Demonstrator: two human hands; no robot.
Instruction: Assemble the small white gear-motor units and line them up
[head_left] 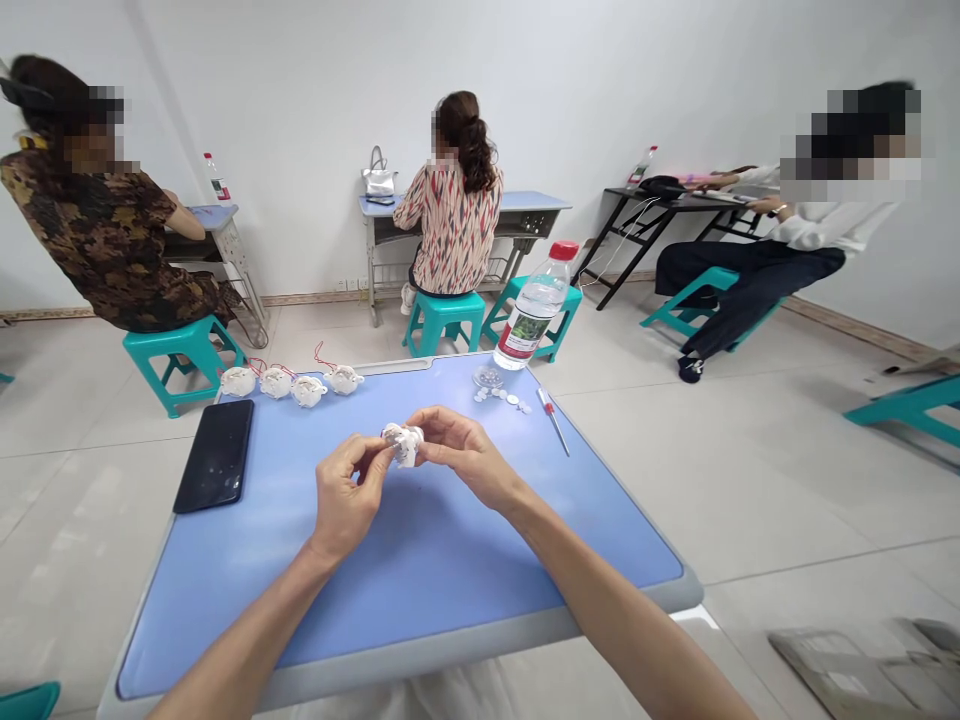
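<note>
Bright light, soft shadows, stretched edges

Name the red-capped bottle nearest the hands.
The bottle on the near blue desk, far right; the other two bottles are farther, by the wall.

Bare hands (349, 495) with slim, tapering fingers (442, 418) join narrow wrists (324, 556) and slender forearms (600, 590), uncovered as far as the view reaches.

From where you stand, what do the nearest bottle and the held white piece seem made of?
Nearest bottle: probably smooth, glossy plastic, given its clear, shiny walls.
Held white piece: perhaps plastic, judging by its opaque, pale surface; too small to confirm.
</note>
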